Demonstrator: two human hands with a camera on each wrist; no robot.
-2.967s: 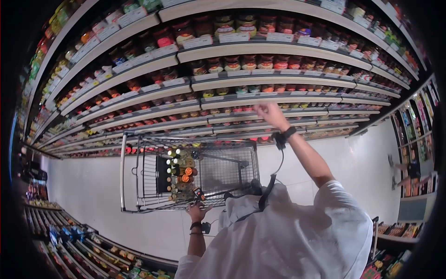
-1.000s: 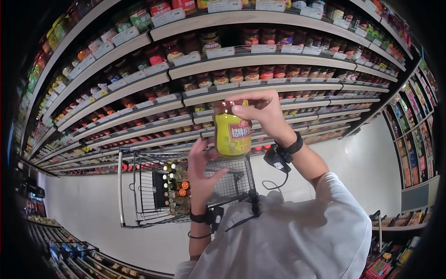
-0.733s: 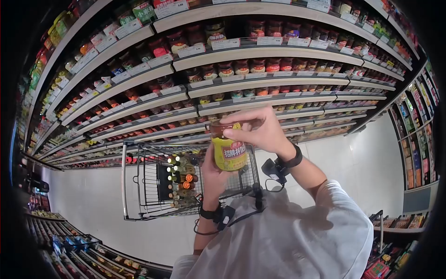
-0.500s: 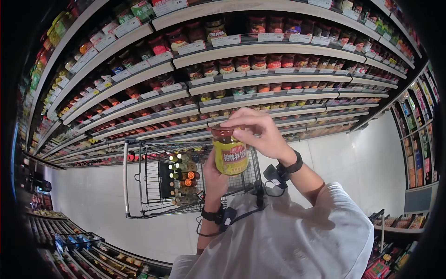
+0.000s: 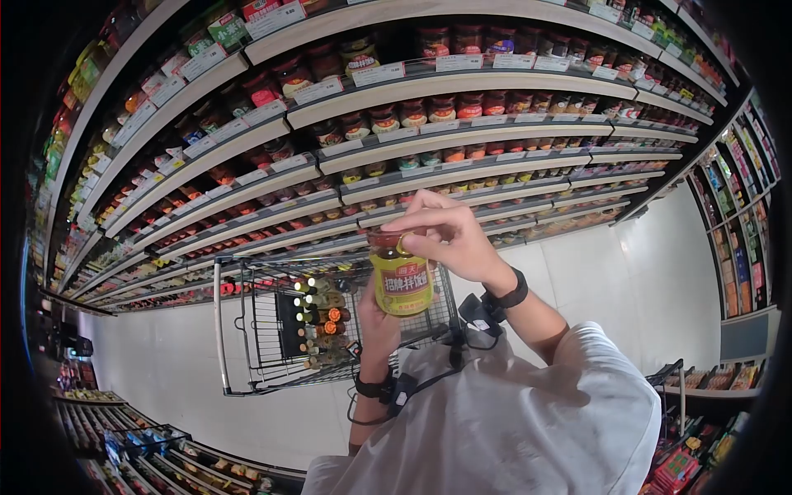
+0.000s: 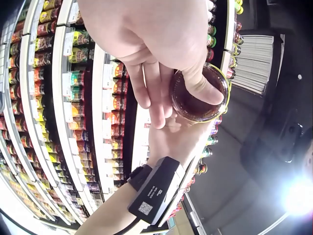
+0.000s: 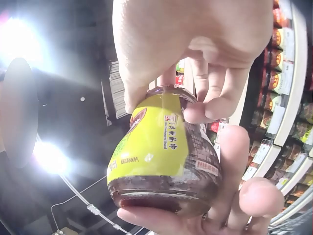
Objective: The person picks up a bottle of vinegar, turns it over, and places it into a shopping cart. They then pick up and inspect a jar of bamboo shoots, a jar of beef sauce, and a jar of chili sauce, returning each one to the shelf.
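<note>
A glass sauce jar (image 5: 403, 285) with a yellow label, red panel and dark red lid is held upright in front of the chest. My right hand (image 5: 445, 235) grips it by the lid from the right, thumb on the near side. From below and behind on the left, my left hand (image 5: 381, 323) holds the jar, its fingers mostly hidden behind it in the head view. The left wrist view shows the left thumb (image 6: 205, 90) across the dark jar bottom. In the right wrist view, left fingers (image 7: 234, 154) curl beside the lower jar.
A metal shopping cart (image 5: 235, 392) stands below the hands, with several bottles (image 5: 318, 318) at its left end. Long shelves (image 5: 495, 78) packed with jars and price tags run along the front. Lower display racks (image 5: 157, 445) stand behind on the left.
The right hand reached toward the shelves, then brought the sauce jar back and lowered it. The left hand left the cart side and took hold of the jar from below. The jar has turned slightly, label facing up.
</note>
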